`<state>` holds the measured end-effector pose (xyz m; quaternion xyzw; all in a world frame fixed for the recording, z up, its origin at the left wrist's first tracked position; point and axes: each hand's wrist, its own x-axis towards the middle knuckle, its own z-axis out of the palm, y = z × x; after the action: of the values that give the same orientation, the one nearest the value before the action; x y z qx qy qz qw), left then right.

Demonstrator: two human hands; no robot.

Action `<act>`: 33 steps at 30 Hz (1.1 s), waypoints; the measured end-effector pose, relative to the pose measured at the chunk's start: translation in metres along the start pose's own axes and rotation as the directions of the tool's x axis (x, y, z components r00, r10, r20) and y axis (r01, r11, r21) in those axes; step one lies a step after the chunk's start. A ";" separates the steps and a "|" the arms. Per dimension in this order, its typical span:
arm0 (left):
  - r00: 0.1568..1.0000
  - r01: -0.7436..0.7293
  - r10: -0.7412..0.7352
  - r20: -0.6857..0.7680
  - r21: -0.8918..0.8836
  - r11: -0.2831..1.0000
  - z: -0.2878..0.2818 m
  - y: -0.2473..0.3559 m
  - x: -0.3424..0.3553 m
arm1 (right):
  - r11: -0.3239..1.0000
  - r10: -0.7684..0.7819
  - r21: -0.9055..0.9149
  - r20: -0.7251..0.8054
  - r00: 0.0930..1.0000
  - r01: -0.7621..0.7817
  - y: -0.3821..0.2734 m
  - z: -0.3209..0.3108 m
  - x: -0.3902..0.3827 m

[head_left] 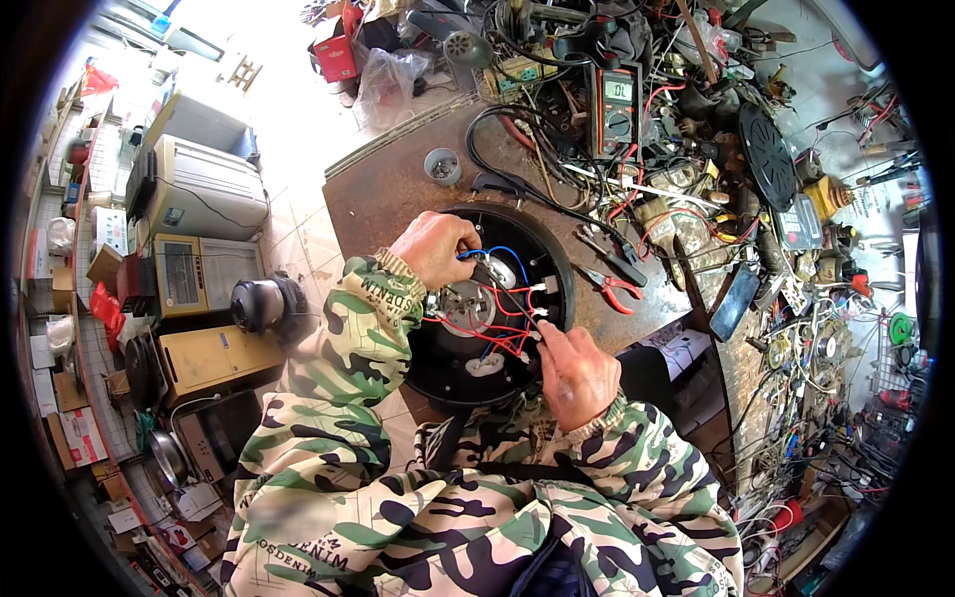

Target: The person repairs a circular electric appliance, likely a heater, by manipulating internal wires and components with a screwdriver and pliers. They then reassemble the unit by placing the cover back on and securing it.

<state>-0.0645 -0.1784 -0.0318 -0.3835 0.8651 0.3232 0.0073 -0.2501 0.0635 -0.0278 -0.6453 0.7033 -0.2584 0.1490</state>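
Observation:
A round black appliance base [426, 375] lies open in front of me, with wiring and a silvery round part [468, 308] inside. My left hand [435, 249] reaches over its upper left rim, fingers pinched on a blue wire [502, 249]. From the lower right, my right hand [577, 374] grips a thin dark tool [515, 301], which slants up-left toward the left fingertips. Its kind cannot be made out, and its grip end is hidden in the hand. Several red wires [477, 331] loop across the base between my hands.
The base sits at the near edge of a worn metal-topped table [373, 204]. Red-handled pliers [615, 291] and a small cup [442, 166] lie close by. Beyond them are a multimeter [617, 109], tangled cables, and a phone [734, 301]. Boxy appliances [204, 184] stand at left.

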 end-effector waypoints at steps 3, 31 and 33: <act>0.999 0.035 -0.035 0.021 -0.012 0.999 -0.002 0.001 0.002 | 0.996 -0.072 -0.061 -0.029 0.997 0.070 0.005 -0.002 0.004; 0.981 0.173 -0.160 0.106 -0.125 0.977 -0.008 0.004 0.002 | 0.992 -0.105 0.065 -0.081 0.991 0.110 0.021 0.006 0.004; 0.980 0.179 -0.167 0.106 -0.118 0.977 -0.008 0.006 0.001 | 0.994 -0.082 0.066 -0.071 0.994 0.087 0.022 0.007 0.002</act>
<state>-0.0673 -0.1810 -0.0224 -0.4414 0.8046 0.3938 0.0525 -0.2642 0.0609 -0.0456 -0.6598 0.6707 -0.3105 0.1358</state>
